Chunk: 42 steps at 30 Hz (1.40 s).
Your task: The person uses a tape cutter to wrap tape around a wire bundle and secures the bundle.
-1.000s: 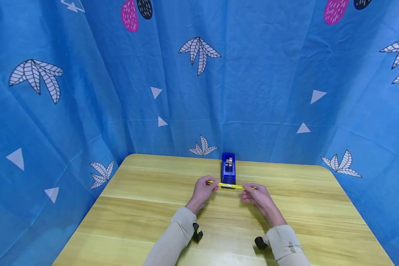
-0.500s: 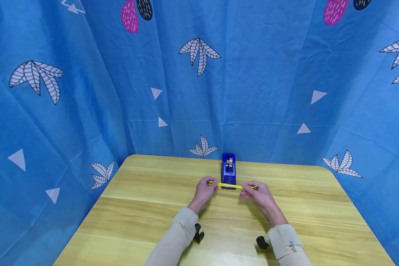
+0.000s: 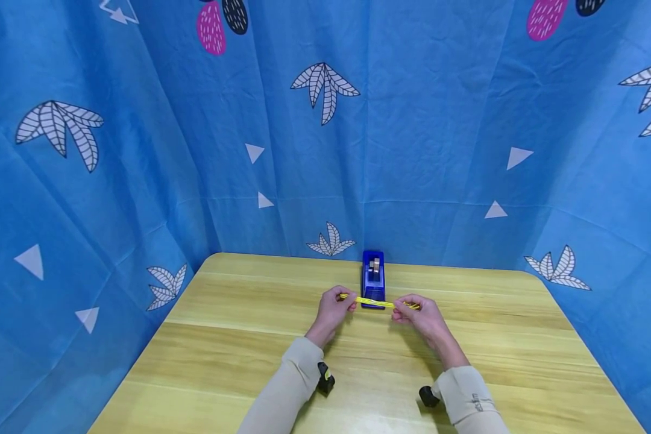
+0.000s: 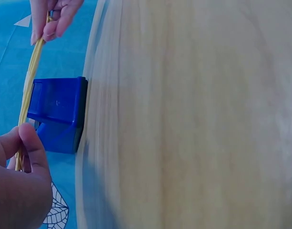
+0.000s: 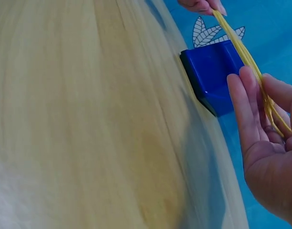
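Note:
Between my two hands stretches a bundle of thin yellow cord (image 3: pixel 377 302), several strands lying side by side, with a pale patch near its middle. My left hand (image 3: pixel 333 310) pinches one end with thumb and fingers. At the other end, my right hand (image 3: pixel 420 316) pinches the bundle, and loose loops (image 5: pixel 278 119) hang past the thumb in the right wrist view. Just behind the cord stands a blue tape dispenser (image 3: pixel 374 277) with a small tape roll (image 3: pixel 377 265) in it; the cord overlaps its near end in the head view.
The wooden table (image 3: pixel 222 355) has rounded far corners. A blue patterned curtain (image 3: pixel 423 120) hangs behind it and on both sides. Black wrist cameras sit at the left cuff (image 3: pixel 302 355) and the right cuff (image 3: pixel 456 383).
Both hands keep their hold on the yellow cord and have shifted only slightly; the right hand is a little closer to the left than a second ago. The dispenser stays put.

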Each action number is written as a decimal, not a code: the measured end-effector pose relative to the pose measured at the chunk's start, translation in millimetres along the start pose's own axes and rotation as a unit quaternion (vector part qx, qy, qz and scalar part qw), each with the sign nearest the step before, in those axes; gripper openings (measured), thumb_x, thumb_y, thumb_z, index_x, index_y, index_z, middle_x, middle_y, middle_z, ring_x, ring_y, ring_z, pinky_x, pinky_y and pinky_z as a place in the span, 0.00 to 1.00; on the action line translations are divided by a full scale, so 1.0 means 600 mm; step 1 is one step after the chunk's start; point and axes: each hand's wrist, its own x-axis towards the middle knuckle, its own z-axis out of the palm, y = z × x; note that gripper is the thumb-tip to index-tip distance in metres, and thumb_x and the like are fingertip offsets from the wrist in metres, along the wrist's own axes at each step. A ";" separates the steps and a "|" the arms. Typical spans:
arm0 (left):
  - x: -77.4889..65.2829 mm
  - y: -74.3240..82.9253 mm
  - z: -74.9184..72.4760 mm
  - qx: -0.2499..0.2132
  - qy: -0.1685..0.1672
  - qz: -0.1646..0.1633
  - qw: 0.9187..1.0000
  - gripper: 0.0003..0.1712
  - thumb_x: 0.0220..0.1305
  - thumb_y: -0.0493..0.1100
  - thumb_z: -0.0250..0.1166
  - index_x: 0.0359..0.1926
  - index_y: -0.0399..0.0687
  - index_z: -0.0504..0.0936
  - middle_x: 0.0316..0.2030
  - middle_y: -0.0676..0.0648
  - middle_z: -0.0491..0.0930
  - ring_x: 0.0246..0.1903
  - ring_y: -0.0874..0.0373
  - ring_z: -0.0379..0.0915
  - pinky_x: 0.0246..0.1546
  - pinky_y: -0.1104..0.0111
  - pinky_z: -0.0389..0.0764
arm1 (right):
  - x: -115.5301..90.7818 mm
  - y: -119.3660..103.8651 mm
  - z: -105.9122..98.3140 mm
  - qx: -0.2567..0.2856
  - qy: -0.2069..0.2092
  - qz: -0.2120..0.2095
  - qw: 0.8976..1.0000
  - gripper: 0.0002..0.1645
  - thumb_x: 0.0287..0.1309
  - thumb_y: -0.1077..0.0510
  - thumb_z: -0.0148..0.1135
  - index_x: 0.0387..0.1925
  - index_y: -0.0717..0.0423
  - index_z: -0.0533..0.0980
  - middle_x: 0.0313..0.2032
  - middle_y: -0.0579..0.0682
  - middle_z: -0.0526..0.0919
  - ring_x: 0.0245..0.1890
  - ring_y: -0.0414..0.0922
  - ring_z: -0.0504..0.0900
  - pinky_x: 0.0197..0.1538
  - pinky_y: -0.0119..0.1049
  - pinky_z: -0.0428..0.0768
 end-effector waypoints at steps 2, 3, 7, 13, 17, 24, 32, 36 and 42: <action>-0.001 0.003 0.001 0.000 0.004 0.002 1.000 0.05 0.71 0.36 0.66 0.43 0.36 0.83 0.36 0.41 0.86 0.31 0.59 0.81 0.38 0.68 0.88 | 0.001 0.002 0.000 0.001 0.005 0.009 1.000 0.19 0.72 0.63 0.62 0.57 0.74 0.75 0.41 0.63 0.87 0.35 0.43 0.89 0.48 0.39 0.90; -0.001 0.003 0.001 -0.001 0.005 0.001 1.000 0.05 0.71 0.36 0.66 0.43 0.36 0.83 0.36 0.42 0.86 0.31 0.59 0.81 0.38 0.67 0.88 | 0.001 0.004 0.000 0.003 0.007 0.014 1.000 0.21 0.73 0.61 0.62 0.59 0.73 0.74 0.42 0.64 0.87 0.35 0.44 0.90 0.49 0.39 0.90; -0.003 0.008 0.000 -0.004 0.010 -0.002 1.000 0.05 0.70 0.35 0.66 0.43 0.36 0.83 0.37 0.40 0.86 0.31 0.59 0.81 0.39 0.67 0.88 | 0.002 0.007 0.001 -0.001 0.011 0.028 1.000 0.30 0.75 0.54 0.60 0.68 0.69 0.68 0.50 0.69 0.84 0.37 0.46 0.90 0.49 0.40 0.89; -0.004 0.008 -0.002 -0.001 0.013 -0.005 1.000 0.05 0.70 0.36 0.67 0.42 0.37 0.84 0.38 0.38 0.87 0.31 0.59 0.82 0.39 0.66 0.88 | -0.001 0.003 0.000 0.005 0.026 0.043 0.999 0.34 0.78 0.46 0.55 0.71 0.66 0.65 0.55 0.72 0.81 0.38 0.47 0.89 0.48 0.39 0.89; -0.002 0.003 -0.002 -0.005 0.015 -0.006 1.000 0.04 0.70 0.36 0.67 0.42 0.39 0.84 0.36 0.40 0.87 0.31 0.58 0.82 0.38 0.67 0.88 | -0.003 0.000 0.000 0.009 0.023 0.049 0.998 0.34 0.78 0.46 0.55 0.69 0.70 0.66 0.50 0.67 0.83 0.37 0.46 0.88 0.47 0.38 0.89; -0.002 -0.001 -0.005 -0.004 0.005 0.013 1.000 0.04 0.71 0.36 0.66 0.42 0.38 0.84 0.36 0.43 0.85 0.32 0.58 0.82 0.39 0.67 0.88 | 0.000 0.001 0.005 0.013 0.014 0.061 0.998 0.32 0.77 0.48 0.57 0.65 0.72 0.69 0.43 0.61 0.85 0.38 0.46 0.88 0.46 0.37 0.89; -0.013 0.000 -0.014 0.016 0.018 0.007 1.000 0.04 0.70 0.38 0.68 0.41 0.41 0.85 0.35 0.44 0.86 0.34 0.54 0.83 0.38 0.65 0.88 | -0.004 0.004 0.011 0.019 0.013 0.058 0.998 0.21 0.73 0.58 0.63 0.55 0.74 0.76 0.34 0.57 0.89 0.31 0.42 0.89 0.42 0.34 0.90; -0.009 0.000 -0.010 0.002 0.016 0.006 1.000 0.06 0.71 0.39 0.68 0.45 0.40 0.83 0.37 0.42 0.87 0.35 0.53 0.83 0.38 0.65 0.87 | -0.003 0.002 0.008 0.019 0.019 0.049 0.998 0.17 0.71 0.62 0.63 0.53 0.74 0.78 0.33 0.57 0.89 0.32 0.43 0.90 0.43 0.36 0.90; -0.002 0.003 0.000 -0.017 0.019 0.000 1.000 0.11 0.72 0.41 0.67 0.49 0.40 0.78 0.40 0.36 0.86 0.34 0.53 0.83 0.37 0.66 0.86 | 0.003 0.001 0.002 0.013 0.026 0.030 0.999 0.16 0.70 0.67 0.63 0.54 0.76 0.77 0.30 0.55 0.89 0.31 0.43 0.90 0.45 0.37 0.90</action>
